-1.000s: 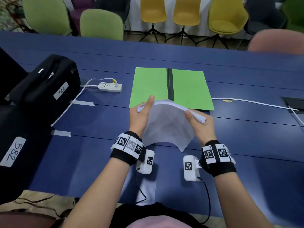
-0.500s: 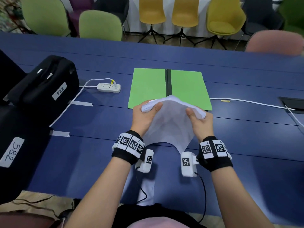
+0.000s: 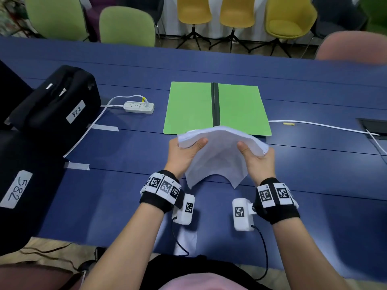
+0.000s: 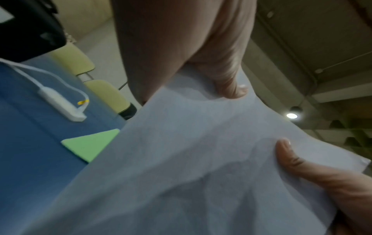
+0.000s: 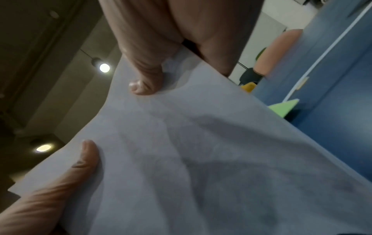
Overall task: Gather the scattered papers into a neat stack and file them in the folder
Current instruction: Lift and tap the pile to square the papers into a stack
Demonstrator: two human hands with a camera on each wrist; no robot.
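— Both hands on it! Left hand (image 3: 184, 152) and right hand (image 3: 258, 159) each have a thumb-and-finger grip on the paper stack (image 3: 219, 151), bowed between them.
— Open green folder (image 3: 216, 107) lies just beyond that grip, flat on the table (image 3: 314, 164).

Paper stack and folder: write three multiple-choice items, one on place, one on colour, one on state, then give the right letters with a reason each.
1. Where is the paper stack?
A. Inside the folder
B. Held above the table's near side
C. On the black case

2. What colour is the folder?
A. Green
B. Red
C. Yellow

3. How does the folder lie?
A. Closed
B. Standing upright
C. Open flat

Answers:
1 B: the left hand and right hand grip the stack's two ends, on the near side of the folder.
2 A: both leaves are green, with a dark spine.
3 C: both leaves lie spread on the blue table.
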